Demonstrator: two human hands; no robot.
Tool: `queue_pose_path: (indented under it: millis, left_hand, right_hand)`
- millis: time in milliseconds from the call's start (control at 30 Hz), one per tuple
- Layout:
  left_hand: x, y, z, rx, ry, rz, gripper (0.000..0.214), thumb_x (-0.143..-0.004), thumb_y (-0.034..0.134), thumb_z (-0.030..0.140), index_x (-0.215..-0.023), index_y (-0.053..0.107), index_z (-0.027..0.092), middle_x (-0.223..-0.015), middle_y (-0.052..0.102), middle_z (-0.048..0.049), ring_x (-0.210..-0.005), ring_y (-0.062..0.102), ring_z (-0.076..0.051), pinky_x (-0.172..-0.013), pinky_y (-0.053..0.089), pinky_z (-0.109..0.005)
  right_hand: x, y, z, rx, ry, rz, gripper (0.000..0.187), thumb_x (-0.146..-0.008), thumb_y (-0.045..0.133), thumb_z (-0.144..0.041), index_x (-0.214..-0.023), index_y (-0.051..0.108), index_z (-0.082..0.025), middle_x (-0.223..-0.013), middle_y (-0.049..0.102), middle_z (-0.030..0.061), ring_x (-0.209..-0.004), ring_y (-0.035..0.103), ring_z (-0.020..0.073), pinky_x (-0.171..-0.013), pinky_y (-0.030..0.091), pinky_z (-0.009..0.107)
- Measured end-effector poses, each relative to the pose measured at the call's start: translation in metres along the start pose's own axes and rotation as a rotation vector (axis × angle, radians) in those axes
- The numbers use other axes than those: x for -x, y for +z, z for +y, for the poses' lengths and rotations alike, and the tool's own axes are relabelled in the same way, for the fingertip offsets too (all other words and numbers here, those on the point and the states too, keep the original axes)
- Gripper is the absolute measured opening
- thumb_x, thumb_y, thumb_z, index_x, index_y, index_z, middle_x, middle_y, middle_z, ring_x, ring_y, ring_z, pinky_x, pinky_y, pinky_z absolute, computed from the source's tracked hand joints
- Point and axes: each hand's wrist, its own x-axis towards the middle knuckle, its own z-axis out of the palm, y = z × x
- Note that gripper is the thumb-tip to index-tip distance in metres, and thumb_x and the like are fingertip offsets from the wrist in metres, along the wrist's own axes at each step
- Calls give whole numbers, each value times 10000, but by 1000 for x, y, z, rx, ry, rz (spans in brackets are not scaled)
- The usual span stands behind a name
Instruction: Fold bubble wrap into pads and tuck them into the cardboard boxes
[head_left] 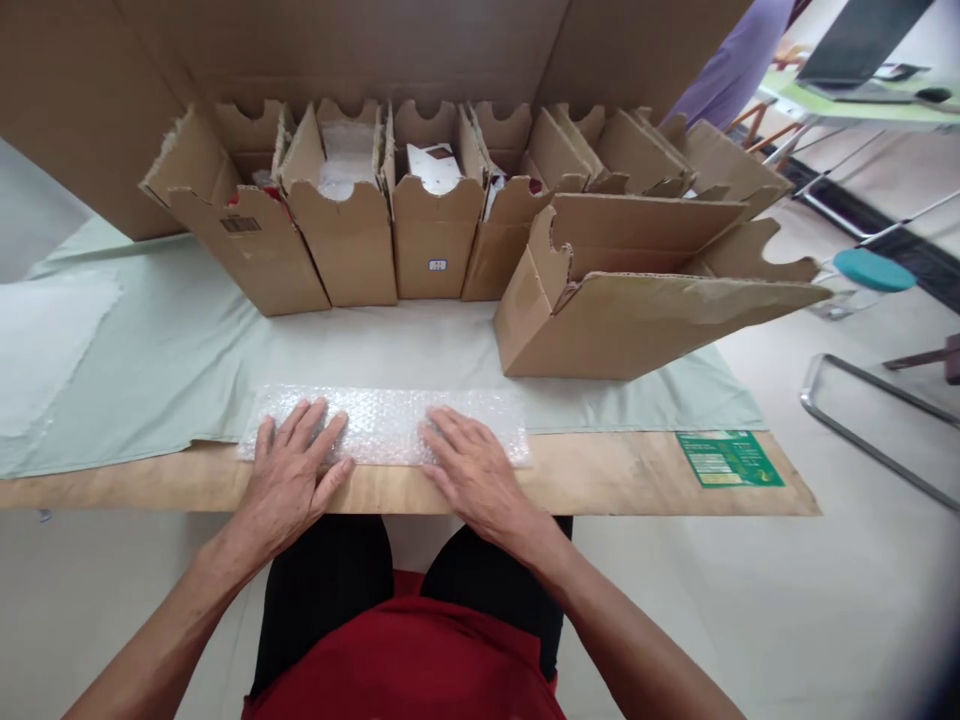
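Observation:
A long strip of clear bubble wrap [382, 425] lies flat along the front edge of the table, partly on the pale green cloth [375, 345] and partly on bare wood. On its left part rests my left hand [296, 460], palm down with the fingers spread. My right hand [472, 465] lies on the right part in the same way, its fingers stretched out. Neither hand grips anything. Whether something lies inside the wrap I cannot tell.
Several open cardboard boxes [431, 235] stand in a row at the back, against a large cardboard panel [375, 45]. Another open box [645, 325] sits at front right. A green label [731, 460] is on the wood. Beyond are a person's purple sleeve [731, 65] and a teal stool [874, 270].

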Motion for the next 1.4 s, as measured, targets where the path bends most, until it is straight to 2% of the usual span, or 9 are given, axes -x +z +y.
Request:
queue_pose_path:
  millis: [200, 333, 467, 533, 633, 867, 1000, 1200, 1400]
  left_hand:
    - [2, 2, 2, 38, 5, 4, 525, -1060, 349, 430, -1481, 540, 181, -1604, 467, -208, -1522, 366, -410, -1202, 233, -711]
    - [-1, -4, -8, 94, 5, 48, 507, -1055, 370, 472, -1426, 577, 195, -1579, 493, -187, -1501, 404, -386, -1200, 308, -645]
    - [-12, -32, -37, 46, -188, 189, 494, -1011, 398, 444, -1321, 642, 146, -1394, 627, -192, -1296, 599, -351, -1075, 482, -490]
    - [-19, -47, -51, -36, -358, 118, 493, -966, 427, 435, -1301, 653, 153, -1276, 677, -171, -1111, 680, -341, -923, 539, -452]
    - [-28, -56, -66, -99, -525, -116, 459, -901, 486, 474, -1176, 701, 175, -1148, 716, -145, -942, 699, -337, -732, 510, -406]
    - [-46, -55, -73, 40, -607, -302, 307, -811, 534, 502, -760, 640, 219, -784, 700, -63, -762, 640, -258, -637, 401, -328]
    - [-49, -55, -71, 53, -570, -314, 263, -791, 523, 451, -657, 562, 228, -729, 653, -40, -699, 591, -219, -621, 370, -311]
    - [-44, -56, -57, -2, -625, -269, 196, -800, 517, 412, -712, 557, 241, -719, 654, -31, -697, 585, -224, -589, 337, -308]
    - [-46, -59, -62, 27, -655, -279, 219, -782, 544, 455, -789, 597, 242, -735, 665, -34, -733, 603, -244, -594, 350, -306]
  right_hand:
    - [57, -35, 46, 22, 138, 121, 372, -1102, 395, -310, -1307, 681, -189, -1365, 702, 111, -1307, 623, 292, -1050, 501, 478]
    - [27, -42, 58, 98, 170, 173, 335, -1083, 417, -270, -1202, 717, -184, -1245, 749, 113, -1162, 679, 293, -950, 512, 436]
    - [-16, -39, 65, 223, 180, -19, 315, -996, 541, -232, -1268, 677, -147, -1317, 699, 159, -1120, 644, 344, -878, 475, 446]
    - [-26, -40, 66, 261, 193, -95, 303, -962, 599, -247, -1234, 684, -145, -1237, 718, 160, -1036, 638, 338, -835, 447, 428]
    - [-31, -46, 68, 269, 227, -164, 222, -949, 635, -282, -1126, 712, -171, -1099, 737, 133, -993, 614, 325, -809, 404, 398]
    - [-41, -59, 74, 52, 298, -275, 94, -906, 675, -268, -861, 674, -186, -988, 710, 86, -955, 592, 275, -801, 380, 347]
    - [-42, -62, 71, 27, 357, -274, 105, -891, 684, -269, -849, 637, -186, -955, 699, 79, -897, 598, 251, -739, 355, 316]
    - [-42, -70, 61, 43, 477, -358, 218, -929, 625, -297, -1118, 649, -191, -844, 705, 63, -798, 613, 253, -652, 291, 303]
    - [-37, -68, 58, 10, 355, -335, 106, -881, 541, -177, -783, 572, -198, -837, 665, 56, -774, 569, 213, -646, 278, 304]
